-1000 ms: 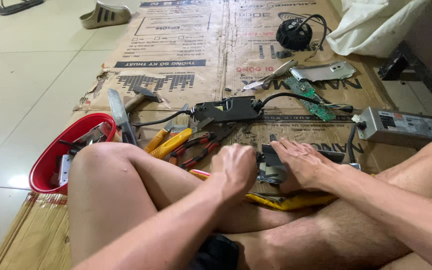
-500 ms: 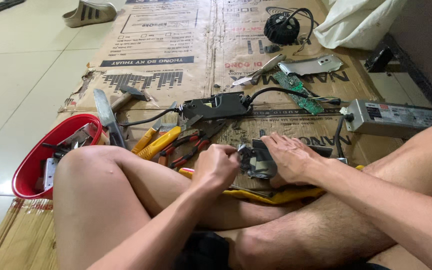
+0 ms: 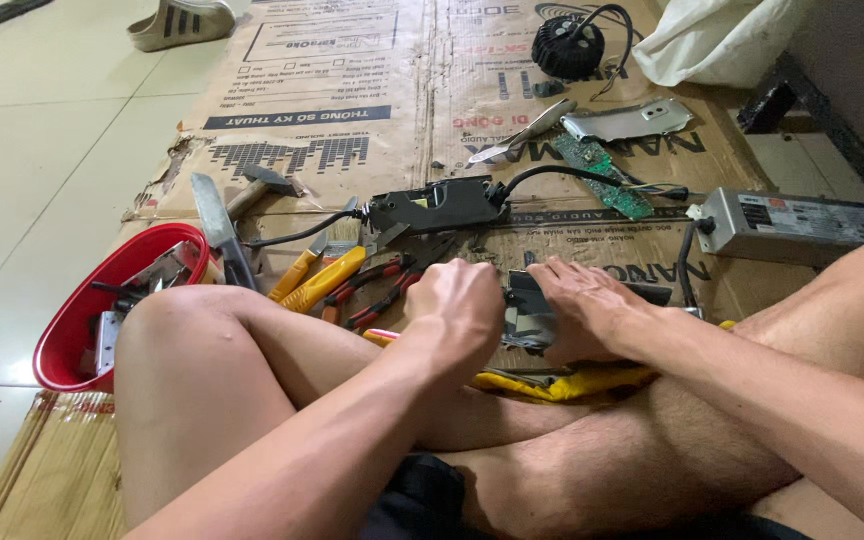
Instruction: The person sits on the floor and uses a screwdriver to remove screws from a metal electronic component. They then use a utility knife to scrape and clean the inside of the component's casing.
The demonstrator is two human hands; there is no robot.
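Observation:
I sit cross-legged on flattened cardboard (image 3: 352,90). My left hand (image 3: 457,310) is curled into a fist just left of a small dark metal part (image 3: 527,315); what it grips is hidden. My right hand (image 3: 587,310) lies over that part and holds it from the right. Under both hands, across my legs, lies a yellow tool or cloth (image 3: 562,382). Just beyond my left hand are red-handled pliers (image 3: 377,290) and a yellow utility knife (image 3: 327,280).
A red basin (image 3: 72,330) with metal bits stands at left. A hammer (image 3: 252,190), a black driver box (image 3: 432,205) with cable, a green circuit board (image 3: 607,175), a silver power supply (image 3: 792,225), a round black lamp body (image 3: 567,45) and a sandal (image 3: 180,20) lie around.
The view has shifted downward and a little left. Both hands stay on the small metal part, which has turned slightly between them.

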